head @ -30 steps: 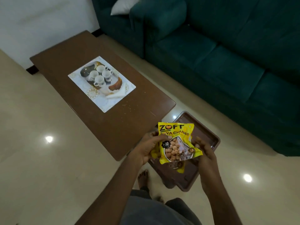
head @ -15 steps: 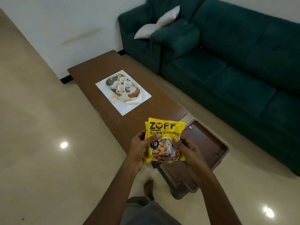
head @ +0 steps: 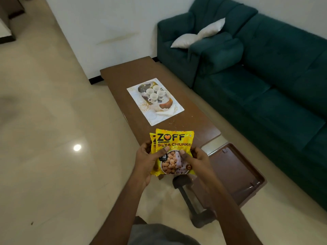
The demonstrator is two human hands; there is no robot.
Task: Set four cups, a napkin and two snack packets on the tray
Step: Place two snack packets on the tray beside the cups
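Nearby — brown stool (head: 235, 174) beside held packets (head: 174, 138); sofa (head: 265, 96) flanks table (head: 141, 71).

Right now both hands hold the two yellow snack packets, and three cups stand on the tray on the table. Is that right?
Not quite. The head view shows four cups on the tray, not three. The rest holds: left hand and right hand hold the two snack packets.

Two yellow ZOFF soya-chunk snack packets (head: 174, 140), one behind the other and upright, sit low in mid-frame, gripped by the left hand (head: 145, 160) and right hand (head: 196, 160). Four white cups (head: 153, 97) cluster on the white patterned tray (head: 158, 118) at centre frame, with a folded white napkin (head: 168, 112) beside them.
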